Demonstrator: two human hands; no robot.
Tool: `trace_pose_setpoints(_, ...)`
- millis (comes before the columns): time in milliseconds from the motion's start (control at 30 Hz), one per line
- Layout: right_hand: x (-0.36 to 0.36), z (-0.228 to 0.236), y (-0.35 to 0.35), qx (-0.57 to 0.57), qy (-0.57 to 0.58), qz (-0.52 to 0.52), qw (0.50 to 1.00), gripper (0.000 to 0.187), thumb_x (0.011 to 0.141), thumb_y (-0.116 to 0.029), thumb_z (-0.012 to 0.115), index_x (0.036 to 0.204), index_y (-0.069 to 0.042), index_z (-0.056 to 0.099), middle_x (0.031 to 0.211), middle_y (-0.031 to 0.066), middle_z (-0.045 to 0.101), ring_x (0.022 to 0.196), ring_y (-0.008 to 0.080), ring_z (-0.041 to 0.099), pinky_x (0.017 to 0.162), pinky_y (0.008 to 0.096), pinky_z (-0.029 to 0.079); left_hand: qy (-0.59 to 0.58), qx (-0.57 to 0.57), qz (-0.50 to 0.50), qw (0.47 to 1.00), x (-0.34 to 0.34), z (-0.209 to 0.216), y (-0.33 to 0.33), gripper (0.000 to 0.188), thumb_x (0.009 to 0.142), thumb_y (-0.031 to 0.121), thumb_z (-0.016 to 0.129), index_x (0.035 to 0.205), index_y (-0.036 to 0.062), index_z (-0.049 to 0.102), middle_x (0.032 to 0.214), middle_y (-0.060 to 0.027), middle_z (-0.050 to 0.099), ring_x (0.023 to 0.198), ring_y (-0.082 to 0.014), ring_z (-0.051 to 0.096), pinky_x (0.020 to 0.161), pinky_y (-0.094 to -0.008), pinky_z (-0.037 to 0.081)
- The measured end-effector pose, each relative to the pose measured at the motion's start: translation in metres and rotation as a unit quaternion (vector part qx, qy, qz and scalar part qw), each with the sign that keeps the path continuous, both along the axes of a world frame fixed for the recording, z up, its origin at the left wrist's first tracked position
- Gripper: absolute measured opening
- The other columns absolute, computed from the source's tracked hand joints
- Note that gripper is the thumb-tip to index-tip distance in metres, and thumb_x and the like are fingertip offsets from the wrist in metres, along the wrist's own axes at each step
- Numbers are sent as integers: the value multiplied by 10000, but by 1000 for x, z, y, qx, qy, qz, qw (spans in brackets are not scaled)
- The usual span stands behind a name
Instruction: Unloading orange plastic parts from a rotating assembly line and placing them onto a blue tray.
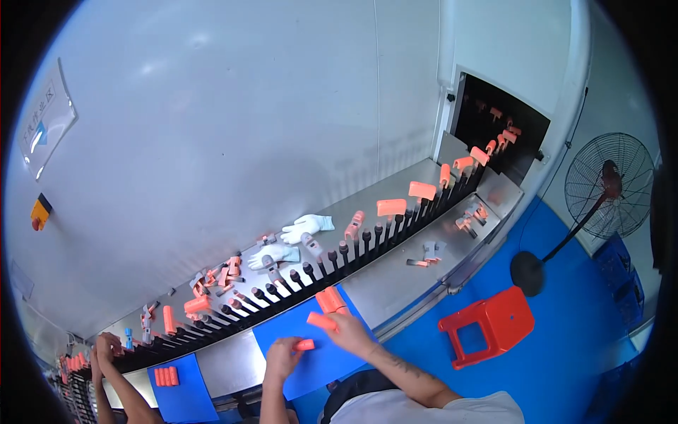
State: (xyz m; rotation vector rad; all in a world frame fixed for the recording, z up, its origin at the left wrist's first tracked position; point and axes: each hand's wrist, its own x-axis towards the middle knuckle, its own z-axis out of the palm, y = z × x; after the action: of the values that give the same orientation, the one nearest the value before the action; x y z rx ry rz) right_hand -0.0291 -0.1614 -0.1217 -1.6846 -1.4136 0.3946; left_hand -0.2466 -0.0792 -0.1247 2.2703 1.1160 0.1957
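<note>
Over a blue mat [296,374] on the metal ledge, both of my hands are holding orange parts. My left hand [281,359] is closed round a short orange cylindrical part [304,345], its end sticking out past the fingers. Just to the right and farther up, my right hand [347,335] grips another orange part [322,321], slightly blurred. Beyond it, several orange parts [330,299] lie side by side on the mat's far end. Past the mat runs a row of upright black spindles [308,271], some bare, others carrying orange parts [390,207].
White gloves [308,228] and a pile of orange and grey pieces [212,275] lie behind the spindles. At left, a co-worker's hands [106,346] reach the line, near another mat [187,396]. A red stool [487,328] and a fan [609,177] stand right.
</note>
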Motion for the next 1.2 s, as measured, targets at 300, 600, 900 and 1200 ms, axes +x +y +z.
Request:
trace_pose_setpoints(300, -57, -82, 31, -7, -204, 85, 975, 379, 832, -110, 656, 1201, -30, 619, 1204, 108, 618, 1115, 290, 590, 918, 398, 510, -180, 71, 195, 962, -10, -76, -14, 480, 823, 62, 697, 1284, -9, 582, 1412, -212, 505, 1227, -379, 541, 990, -419, 473)
trace_pose_setpoints(600, -21, -70, 70, -16, -298, -5, 954, 222, 826, -135, 602, 1010, -41, 681, 1059, 88, 643, 1033, 256, 588, 868, 398, 459, -248, 34, 130, 959, 52, -80, 42, 374, 882, 30, 658, 1246, -44, 610, 1323, -211, 598, 1073, -352, 661, 907, -365, 537)
trace_pose_setpoints(900, 32, -43, 39, -15, -220, 30, 975, 410, 792, -112, 678, 1189, -19, 644, 1324, 198, 543, 1164, 383, 540, 997, 447, 444, -244, 2, 176, 954, 83, -77, 3, 408, 869, 34, 661, 1264, -36, 590, 1340, -220, 562, 1122, -352, 627, 896, -365, 545)
trace_pose_setpoints(1200, 189, 78, 78, 241, -27, -271, 932, 300, 959, -222, 607, 1081, 51, 622, 1067, 214, 646, 1007, 399, 625, 890, 471, 489, -329, 161, -23, 930, 179, 62, 14, 225, 939, 58, 601, 1133, -51, 641, 976, -224, 696, 883, -351, 708, 782, -364, 543)
